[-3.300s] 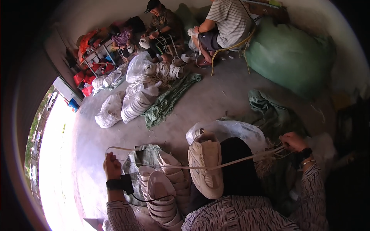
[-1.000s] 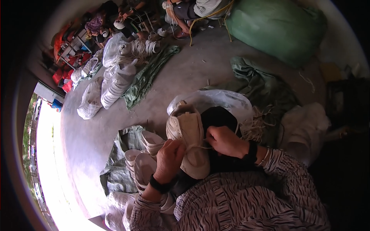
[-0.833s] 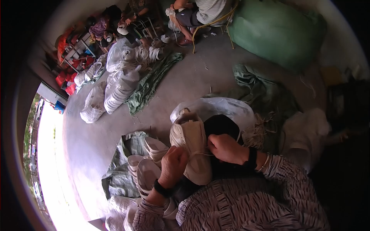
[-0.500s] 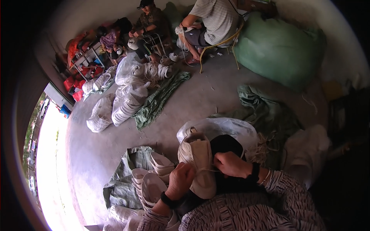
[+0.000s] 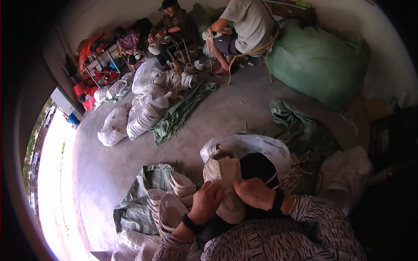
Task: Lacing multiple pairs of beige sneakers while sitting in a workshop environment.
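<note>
Shoe [image 5: 223,172] heel under both hands

Both hands met on the white shoe [image 5: 224,180], so nothing could pass between them. To the left the stacked white soles [image 5: 172,202] crowded close; to the right lay the clear plastic bag [image 5: 257,145] and green sacking [image 5: 300,130]. Bare concrete floor [image 5: 226,108] (the one open stretch) ran ahead toward the seated people [image 5: 248,26].

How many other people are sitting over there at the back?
3, maybe more hidden. One person in a striped shirt sits on the right, one in a dark cap sits in the middle, and one in purple crouches to the left.
</note>
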### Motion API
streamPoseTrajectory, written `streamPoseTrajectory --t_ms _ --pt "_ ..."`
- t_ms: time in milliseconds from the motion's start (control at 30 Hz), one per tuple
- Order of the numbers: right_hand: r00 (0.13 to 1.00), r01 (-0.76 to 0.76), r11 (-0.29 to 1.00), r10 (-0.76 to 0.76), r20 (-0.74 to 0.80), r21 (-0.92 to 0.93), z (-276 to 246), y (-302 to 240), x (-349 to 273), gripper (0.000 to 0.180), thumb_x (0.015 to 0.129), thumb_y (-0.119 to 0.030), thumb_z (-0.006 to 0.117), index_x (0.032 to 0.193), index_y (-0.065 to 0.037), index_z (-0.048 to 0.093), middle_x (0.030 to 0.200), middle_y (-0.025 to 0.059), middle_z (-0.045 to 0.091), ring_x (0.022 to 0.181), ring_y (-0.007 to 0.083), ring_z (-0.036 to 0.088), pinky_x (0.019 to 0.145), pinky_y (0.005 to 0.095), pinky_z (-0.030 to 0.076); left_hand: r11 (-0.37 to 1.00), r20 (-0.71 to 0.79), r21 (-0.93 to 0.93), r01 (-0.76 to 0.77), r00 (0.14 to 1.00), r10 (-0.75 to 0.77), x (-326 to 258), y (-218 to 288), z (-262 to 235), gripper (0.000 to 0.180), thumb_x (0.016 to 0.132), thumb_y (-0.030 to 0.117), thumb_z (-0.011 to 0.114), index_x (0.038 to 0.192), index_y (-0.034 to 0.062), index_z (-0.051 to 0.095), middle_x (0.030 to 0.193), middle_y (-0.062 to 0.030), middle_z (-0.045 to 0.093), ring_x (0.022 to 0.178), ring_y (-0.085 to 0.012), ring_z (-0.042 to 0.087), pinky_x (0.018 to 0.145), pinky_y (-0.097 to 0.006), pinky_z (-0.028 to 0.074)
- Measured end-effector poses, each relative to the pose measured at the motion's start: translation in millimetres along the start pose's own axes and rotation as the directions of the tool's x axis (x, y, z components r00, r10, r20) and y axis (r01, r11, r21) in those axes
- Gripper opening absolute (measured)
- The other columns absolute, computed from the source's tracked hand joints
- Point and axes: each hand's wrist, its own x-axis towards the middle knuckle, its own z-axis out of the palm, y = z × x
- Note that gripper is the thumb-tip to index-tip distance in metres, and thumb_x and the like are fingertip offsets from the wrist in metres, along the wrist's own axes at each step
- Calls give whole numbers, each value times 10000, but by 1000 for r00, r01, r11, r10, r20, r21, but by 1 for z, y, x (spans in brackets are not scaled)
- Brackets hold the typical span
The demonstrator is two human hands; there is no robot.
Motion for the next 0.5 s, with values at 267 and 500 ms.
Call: streamPoseTrajectory --t_ms 267,500 --pt "973 228 964 -232 -15 -133 -28 15 8 167 730 -69 573 892 -63 531 873 122 554 792 295 600 635 408 493 737 221 468 -488 872 437 36 15 -38 247 733 189 667 950 101 591 1121 -108 501 1066 -298 483 922 -425 401" --pt "962 272 962 -271 48 -15 -23 22 19 282 693 -125 659 949 -98 545 954 101 520 866 301 571 696 411 490 275 589 605 -747 653 476 49 9 -38 248 759 288 620 974 164 608 968 4 580 1039 -170 526 888 -364 461"
